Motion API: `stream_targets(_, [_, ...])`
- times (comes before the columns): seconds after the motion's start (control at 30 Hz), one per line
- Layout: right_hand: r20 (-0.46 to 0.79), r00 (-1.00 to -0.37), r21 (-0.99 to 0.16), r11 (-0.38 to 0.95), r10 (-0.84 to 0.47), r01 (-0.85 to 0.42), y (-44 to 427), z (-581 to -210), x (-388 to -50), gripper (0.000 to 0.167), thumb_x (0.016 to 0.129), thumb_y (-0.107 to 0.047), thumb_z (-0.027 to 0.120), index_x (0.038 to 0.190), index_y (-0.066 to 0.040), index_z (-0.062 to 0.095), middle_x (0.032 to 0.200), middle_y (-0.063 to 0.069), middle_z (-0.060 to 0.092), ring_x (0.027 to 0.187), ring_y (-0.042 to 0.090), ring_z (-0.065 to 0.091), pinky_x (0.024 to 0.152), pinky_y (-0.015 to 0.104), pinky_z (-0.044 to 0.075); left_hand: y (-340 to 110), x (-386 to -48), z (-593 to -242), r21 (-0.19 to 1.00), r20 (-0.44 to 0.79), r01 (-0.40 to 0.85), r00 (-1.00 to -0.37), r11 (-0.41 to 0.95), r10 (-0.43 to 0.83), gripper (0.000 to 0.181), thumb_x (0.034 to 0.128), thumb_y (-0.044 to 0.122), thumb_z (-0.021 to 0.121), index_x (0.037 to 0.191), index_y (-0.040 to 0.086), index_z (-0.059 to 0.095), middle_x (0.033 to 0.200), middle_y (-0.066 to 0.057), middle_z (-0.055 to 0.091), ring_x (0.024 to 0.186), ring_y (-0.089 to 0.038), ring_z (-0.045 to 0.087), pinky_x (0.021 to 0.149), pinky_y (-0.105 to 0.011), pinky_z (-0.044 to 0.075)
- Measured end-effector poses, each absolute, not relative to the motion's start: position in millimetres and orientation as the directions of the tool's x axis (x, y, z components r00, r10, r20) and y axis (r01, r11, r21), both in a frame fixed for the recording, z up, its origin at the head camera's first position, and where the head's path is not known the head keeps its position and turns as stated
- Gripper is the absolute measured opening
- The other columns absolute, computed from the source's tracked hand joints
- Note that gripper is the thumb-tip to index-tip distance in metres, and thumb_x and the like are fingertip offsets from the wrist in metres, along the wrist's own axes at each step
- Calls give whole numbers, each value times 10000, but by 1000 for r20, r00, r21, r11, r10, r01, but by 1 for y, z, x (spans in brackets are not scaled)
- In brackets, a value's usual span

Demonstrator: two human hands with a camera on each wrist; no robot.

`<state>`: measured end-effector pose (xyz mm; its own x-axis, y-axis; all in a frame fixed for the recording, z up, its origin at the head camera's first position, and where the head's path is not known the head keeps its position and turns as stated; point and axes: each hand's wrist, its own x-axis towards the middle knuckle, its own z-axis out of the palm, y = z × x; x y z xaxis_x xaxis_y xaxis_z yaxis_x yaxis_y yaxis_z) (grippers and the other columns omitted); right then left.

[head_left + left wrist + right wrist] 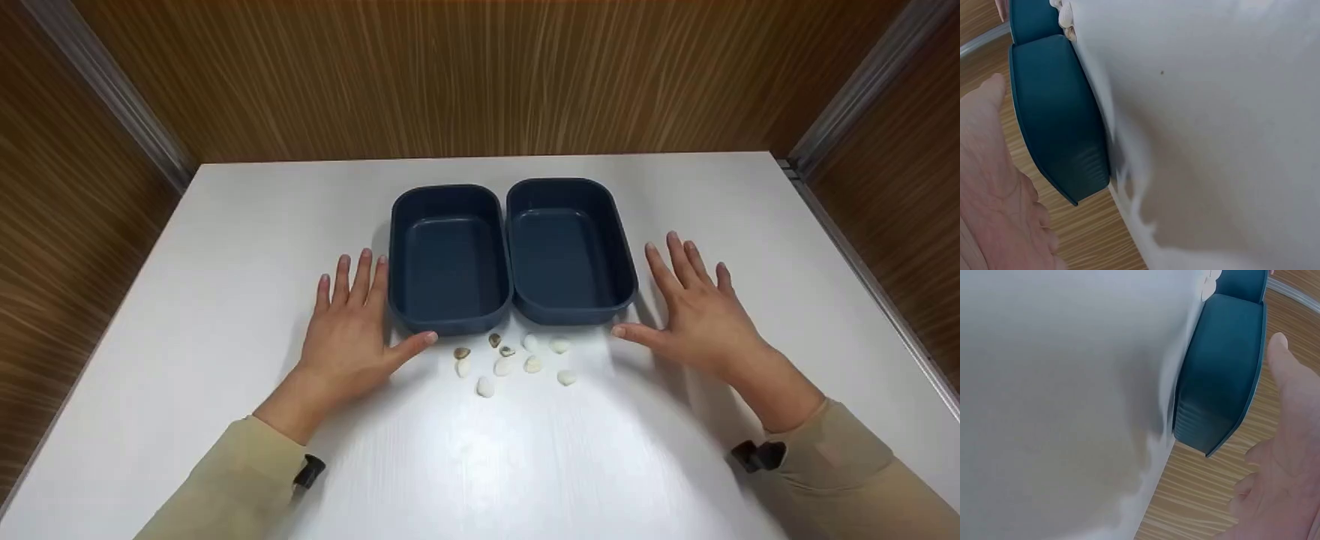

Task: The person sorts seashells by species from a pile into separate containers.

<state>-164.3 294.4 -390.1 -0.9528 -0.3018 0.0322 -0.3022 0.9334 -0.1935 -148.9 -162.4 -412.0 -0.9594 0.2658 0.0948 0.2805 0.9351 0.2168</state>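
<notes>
Your left hand point(349, 337) is spread, back up, thumb reaching inward and holding nothing. Your right hand point(697, 311) mirrors it, fingers fanned and thumb out, also bare of any object. Just right of your left hand's fingers sits the left container point(450, 262), dark blue and upright; the right container point(566, 259), its match, stands between that one and your right hand. Between your two thumbs lie small white pebbles point(485, 387) and a few brown pebbles point(462, 352), scattered nearer you than the containers. Behind your hands come tan sleeves point(232, 480). Under everything is the white table point(480, 465); beyond your fingertips rises a wood-grain panel point(480, 75).
</notes>
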Motion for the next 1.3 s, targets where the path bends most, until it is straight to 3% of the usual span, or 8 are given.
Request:
stream_targets(0.13, [56,-949,-233,920,-310,-315,295,-388,-162,1200,894,-759,680,1719,-114,95,1771,189,-17,1616,445,30,1200,776,86,-162,-151,-412,220,102,286,-957,933,270,1253,894,901,464,1693,8,98,1770,-181,6,1622,-414,-48,1287,-607,5])
stream_targets(0.27, [109,-941,-301,891,-321,-339,295,-386,-156,1168,886,-697,746,1720,-142,145,1771,186,63,1552,507,258,1218,727,167,-160,-154,-411,228,114,296,-954,927,277,1246,901,886,479,1693,8,85,1770,-176,5,1624,-403,-51,1290,-596,8])
stream_targets(0.4, [181,-927,-346,861,-329,-373,293,-384,-147,1117,878,-625,805,1715,-179,215,1760,159,175,1384,581,478,1090,737,379,-158,-158,-412,245,125,306,-951,920,283,1241,906,872,493,1693,9,72,1771,-168,7,1625,-394,-47,1293,-586,6])
stream_targets(0.57, [300,-890,-392,807,-342,-442,288,-382,-135,1023,861,-460,888,1680,-182,342,1686,143,377,1157,467,684,903,671,518,-157,-162,-415,280,130,310,-950,909,284,1241,908,861,510,1695,21,45,1772,-153,-12,1627,-357,-72,1297,-563,-10])
stream_targets(0.73, [393,-843,-436,732,-368,-523,283,-384,-127,935,810,-319,953,1607,-176,484,1542,75,564,1309,330,628,1032,485,529,-157,-166,-419,312,145,309,-950,898,277,1234,912,849,524,1697,29,40,1774,-149,-8,1628,-351,-69,1299,-553,-8])
stream_targets(0.9, [430,-800,-540,591,-419,-600,275,-391,-124,796,775,-163,973,1487,-113,620,1368,7,690,1205,235,674,981,193,504,-158,-169,-422,375,133,296,-955,879,265,1208,932,816,540,1697,36,26,1776,-138,-16,1628,-337,-78,1302,-532,-17])
stream_targets(1.07, [359,-809,-689,453,-465,-566,268,-401,-123,625,812,-94,938,1387,-125,695,1284,-33,725,1138,239,701,926,248,568,-159,-171,-424,441,109,275,-961,854,253,1188,945,777,569,1700,52,7,1779,-119,-21,1631,-320,-76,1304,-515,-26])
stream_targets(1.3, [195,-838,-802,410,-509,-435,260,-415,-126,461,876,-151,899,1294,-57,732,1255,114,739,1167,275,698,955,328,582,-159,-174,-426,485,85,250,-967,838,239,1218,924,789,593,1706,82,-17,1783,-89,-32,1635,-302,-50,1307,-495,-24])
